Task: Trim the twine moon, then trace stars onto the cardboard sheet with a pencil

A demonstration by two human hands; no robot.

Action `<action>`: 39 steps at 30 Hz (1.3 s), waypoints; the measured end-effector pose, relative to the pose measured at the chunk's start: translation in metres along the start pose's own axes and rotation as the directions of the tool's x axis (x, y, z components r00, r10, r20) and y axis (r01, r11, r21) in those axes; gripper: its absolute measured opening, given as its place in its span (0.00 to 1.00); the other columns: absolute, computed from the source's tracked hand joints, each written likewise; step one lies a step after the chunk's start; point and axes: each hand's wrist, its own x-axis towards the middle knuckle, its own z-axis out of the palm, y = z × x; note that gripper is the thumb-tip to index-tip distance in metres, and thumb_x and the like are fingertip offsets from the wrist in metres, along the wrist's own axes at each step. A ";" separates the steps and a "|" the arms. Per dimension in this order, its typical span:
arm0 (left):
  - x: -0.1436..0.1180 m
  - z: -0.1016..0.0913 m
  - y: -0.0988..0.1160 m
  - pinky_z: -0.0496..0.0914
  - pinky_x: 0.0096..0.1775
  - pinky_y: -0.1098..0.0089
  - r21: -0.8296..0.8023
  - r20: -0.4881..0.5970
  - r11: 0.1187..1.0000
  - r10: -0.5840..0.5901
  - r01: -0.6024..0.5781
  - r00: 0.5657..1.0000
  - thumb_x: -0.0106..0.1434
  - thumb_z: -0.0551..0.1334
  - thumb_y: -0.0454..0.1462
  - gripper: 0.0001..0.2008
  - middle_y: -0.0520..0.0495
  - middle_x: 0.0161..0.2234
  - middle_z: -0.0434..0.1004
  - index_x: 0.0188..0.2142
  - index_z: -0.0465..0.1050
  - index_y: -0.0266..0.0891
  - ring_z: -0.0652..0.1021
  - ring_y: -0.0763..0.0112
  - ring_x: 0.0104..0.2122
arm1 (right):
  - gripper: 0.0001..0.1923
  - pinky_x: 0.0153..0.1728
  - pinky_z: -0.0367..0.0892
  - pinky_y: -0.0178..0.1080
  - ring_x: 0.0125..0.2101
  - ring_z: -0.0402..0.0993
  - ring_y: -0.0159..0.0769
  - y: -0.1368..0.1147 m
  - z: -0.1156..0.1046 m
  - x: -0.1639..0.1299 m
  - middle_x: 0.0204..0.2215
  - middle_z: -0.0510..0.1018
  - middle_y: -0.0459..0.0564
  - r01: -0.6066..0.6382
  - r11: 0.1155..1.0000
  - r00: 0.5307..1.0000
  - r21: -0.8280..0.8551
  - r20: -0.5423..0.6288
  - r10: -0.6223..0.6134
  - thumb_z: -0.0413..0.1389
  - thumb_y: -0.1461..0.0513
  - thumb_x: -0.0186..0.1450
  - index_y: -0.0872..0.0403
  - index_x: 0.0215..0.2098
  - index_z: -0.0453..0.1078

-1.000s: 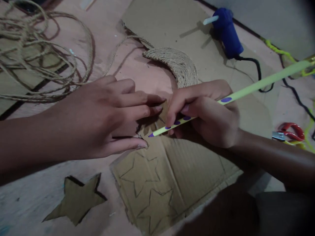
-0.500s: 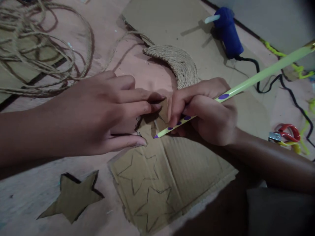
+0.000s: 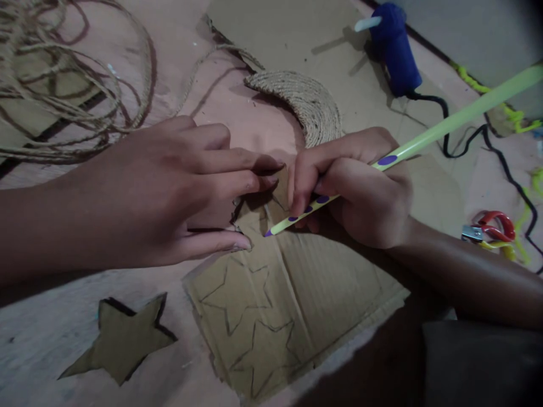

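Note:
My right hand (image 3: 360,189) grips a light green pencil (image 3: 449,131) with purple dots, its tip touching a piece of brown cardboard (image 3: 339,294). Two star outlines are drawn on the lower left of that cardboard. With fingers stretched out and the thumb apart, my left hand (image 3: 186,198) presses on the cardboard's upper left edge, beside the pencil tip. What lies beneath its fingertips is partly hidden. A cut-out cardboard star (image 3: 123,339) lies on the table below my left hand.
Beyond my hands lies a crescent covered in twine (image 3: 309,104), with loose coils of twine (image 3: 142,68) at upper left. A blue glue gun (image 3: 396,53) rests on larger cardboard (image 3: 297,34), its black cord trailing right. Near my right forearm are red-and-yellow scissors (image 3: 503,226) and a metal sharpener (image 3: 472,233).
The whole view has shifted slightly. Both hands and the pencil keep nearly the same places on the cardboard.

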 end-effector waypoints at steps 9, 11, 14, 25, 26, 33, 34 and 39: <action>-0.002 0.003 -0.003 0.79 0.53 0.46 0.047 0.025 0.999 -0.020 0.019 0.999 0.97 0.49 0.57 0.28 0.40 0.72 0.89 0.74 0.76 0.44 0.86 0.45 0.54 | 0.18 0.21 0.63 0.41 0.20 0.74 0.38 -0.003 -0.001 -0.003 0.23 0.83 0.47 0.102 0.994 0.987 0.045 -0.126 -0.096 0.61 0.68 0.72 0.49 0.26 0.85; -0.002 0.006 -0.004 0.80 0.54 0.45 0.021 0.005 0.999 -0.028 0.028 1.000 0.96 0.48 0.61 0.31 0.43 0.72 0.90 0.74 0.77 0.46 0.88 0.45 0.53 | 0.16 0.22 0.65 0.41 0.22 0.77 0.39 -0.006 -0.003 -0.015 0.26 0.87 0.47 0.152 0.987 0.964 0.055 -0.228 -0.136 0.63 0.68 0.72 0.48 0.30 0.88; -0.001 0.007 -0.004 0.79 0.54 0.45 -0.010 -0.018 0.999 -0.031 0.031 0.999 0.94 0.50 0.62 0.31 0.46 0.77 0.89 0.75 0.80 0.49 0.89 0.45 0.54 | 0.16 0.25 0.70 0.42 0.25 0.81 0.40 -0.008 -0.004 -0.037 0.32 0.89 0.47 0.122 0.993 0.957 0.007 -0.266 -0.116 0.64 0.68 0.75 0.47 0.35 0.92; -0.002 0.000 -0.001 0.77 0.59 0.47 0.003 0.039 0.999 -0.054 0.054 0.998 0.96 0.53 0.58 0.29 0.40 0.77 0.87 0.72 0.82 0.43 0.84 0.45 0.58 | 0.14 0.21 0.65 0.40 0.21 0.75 0.35 0.008 -0.001 -0.009 0.24 0.84 0.46 0.040 0.996 0.999 0.080 -0.029 -0.038 0.64 0.65 0.70 0.51 0.28 0.88; -0.002 0.000 -0.001 0.77 0.60 0.47 -0.005 0.038 0.998 -0.063 0.063 0.997 0.96 0.53 0.59 0.30 0.40 0.77 0.87 0.73 0.82 0.44 0.84 0.45 0.59 | 0.15 0.21 0.66 0.40 0.21 0.76 0.35 0.007 0.000 -0.009 0.23 0.84 0.46 0.018 0.998 0.999 0.067 -0.031 -0.016 0.64 0.66 0.71 0.51 0.28 0.88; -0.003 0.000 0.000 0.76 0.67 0.46 -0.008 0.068 0.996 -0.088 0.089 0.994 0.96 0.51 0.59 0.32 0.43 0.84 0.82 0.79 0.79 0.45 0.84 0.42 0.66 | 0.15 0.23 0.68 0.40 0.23 0.78 0.37 0.003 -0.001 -0.014 0.25 0.87 0.46 -0.004 1.000 1.000 0.011 -0.030 0.004 0.63 0.66 0.71 0.48 0.29 0.88; -0.003 0.001 -0.001 0.77 0.67 0.46 -0.007 0.068 0.995 -0.096 0.097 0.993 0.96 0.51 0.59 0.32 0.43 0.83 0.82 0.80 0.79 0.45 0.84 0.42 0.66 | 0.15 0.23 0.67 0.40 0.22 0.77 0.36 0.003 -0.001 -0.013 0.25 0.86 0.45 -0.005 1.000 1.000 0.012 -0.027 0.006 0.63 0.66 0.70 0.48 0.28 0.88; -0.003 0.003 -0.001 0.77 0.69 0.43 -0.012 0.057 0.995 -0.096 0.096 0.994 0.94 0.52 0.61 0.34 0.43 0.81 0.85 0.80 0.80 0.45 0.85 0.39 0.66 | 0.15 0.23 0.68 0.38 0.22 0.76 0.36 0.001 0.000 -0.012 0.23 0.84 0.47 -0.044 0.998 0.997 -0.034 -0.059 0.042 0.65 0.65 0.70 0.48 0.26 0.85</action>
